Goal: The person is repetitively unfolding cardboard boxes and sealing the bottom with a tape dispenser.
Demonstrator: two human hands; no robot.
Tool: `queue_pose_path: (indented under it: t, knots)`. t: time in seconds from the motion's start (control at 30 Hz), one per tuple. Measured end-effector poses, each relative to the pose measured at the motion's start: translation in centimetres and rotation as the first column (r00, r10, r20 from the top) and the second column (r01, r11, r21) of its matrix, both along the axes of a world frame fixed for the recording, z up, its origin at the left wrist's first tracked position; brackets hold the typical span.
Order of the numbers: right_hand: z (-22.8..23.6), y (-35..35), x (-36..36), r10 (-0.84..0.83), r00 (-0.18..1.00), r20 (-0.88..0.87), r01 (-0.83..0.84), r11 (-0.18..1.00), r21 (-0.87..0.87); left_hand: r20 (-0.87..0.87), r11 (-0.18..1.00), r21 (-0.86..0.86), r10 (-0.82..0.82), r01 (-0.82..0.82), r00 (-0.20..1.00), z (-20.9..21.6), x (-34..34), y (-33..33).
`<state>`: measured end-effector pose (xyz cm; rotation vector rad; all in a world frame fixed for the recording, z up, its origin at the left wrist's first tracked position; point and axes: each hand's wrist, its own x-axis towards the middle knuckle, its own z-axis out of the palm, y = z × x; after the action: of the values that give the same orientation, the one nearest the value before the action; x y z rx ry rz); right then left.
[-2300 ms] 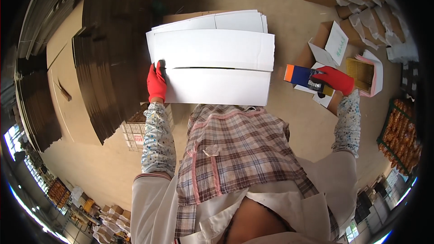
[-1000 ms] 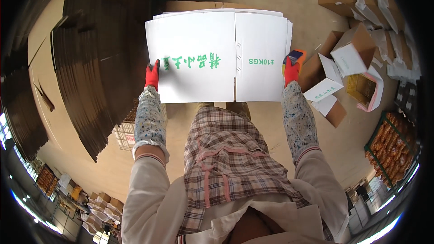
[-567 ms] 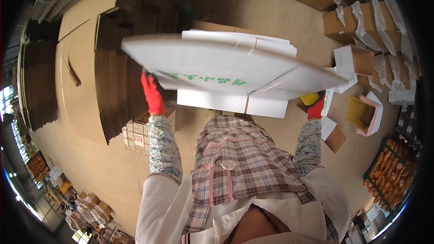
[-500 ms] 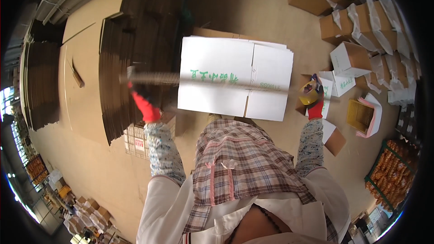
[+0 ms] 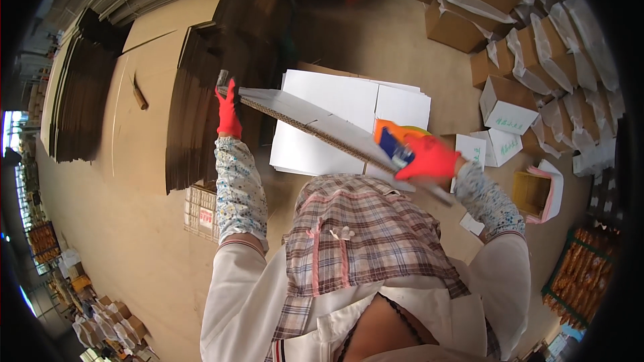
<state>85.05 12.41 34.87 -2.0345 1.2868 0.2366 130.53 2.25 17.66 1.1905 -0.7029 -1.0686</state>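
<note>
My left hand point(image 5: 229, 112), in a red glove, is closed around the far left end of a flat white folded carton point(image 5: 288, 106). The carton stands on edge, showing its corrugated rim, and slants toward me on the right. My right hand point(image 5: 429, 157), also red-gloved and a little blurred, is closed on what looks like an orange and blue tape dispenser point(image 5: 392, 144) with a yellow roll. That hand lies over the carton's near right end; whether it also grips the carton is hidden. Beneath is a stack of flat white cartons point(image 5: 402, 107).
Tall stacks of brown flat cardboard point(image 5: 194, 107) rise at my left. Lined open boxes point(image 5: 550, 50) stand in rows at the far right. Nearer are white boxes point(image 5: 510, 107), a yellow crate point(image 5: 530, 194) and a green-framed bin of orange-brown bags point(image 5: 580, 275).
The folded carton has swung from level to slanting, its right end nearer me. My right hand has moved inward and nearer with the dispenser; my left has shifted slightly right and away.
</note>
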Motion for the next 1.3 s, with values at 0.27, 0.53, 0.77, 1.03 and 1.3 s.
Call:
queue_pose_path:
  t: [0.27, 0.53, 0.77, 1.03, 1.3]
  knots:
    - [-5.5, 0.3, -5.4, -0.313, 0.95, 0.009, 0.242, 0.714, -0.657, 0.894, 0.926, -0.178, 0.012, 0.332, 0.447, -2.4, 1.6, 3.8]
    - [-1.9, -3.3, -3.7, -0.361, 0.921, 0.148, 0.331, 0.523, -0.785, 0.531, 0.981, 0.167, -0.173, 0.098, 0.83, 8.1, -4.0, 11.3]
    - [-6.8, -9.1, 1.9, -0.334, 0.887, 0.32, 0.461, 0.685, -0.564, 0.339, 0.847, 0.518, -0.33, 0.118, 0.881, 14.9, -8.0, 9.1]
    - [-1.9, -5.3, 1.8, -0.159, 0.761, 0.629, 0.508, 0.75, -0.424, 0.646, 0.378, 0.725, -0.663, 0.576, -0.379, 4.0, -12.6, 5.4]
    - [-11.5, -0.3, 4.8, 0.309, 0.894, 0.323, -0.075, 0.816, -0.572, 0.657, 0.309, 0.571, -0.728, 0.761, -0.197, 2.3, -10.1, 6.5]
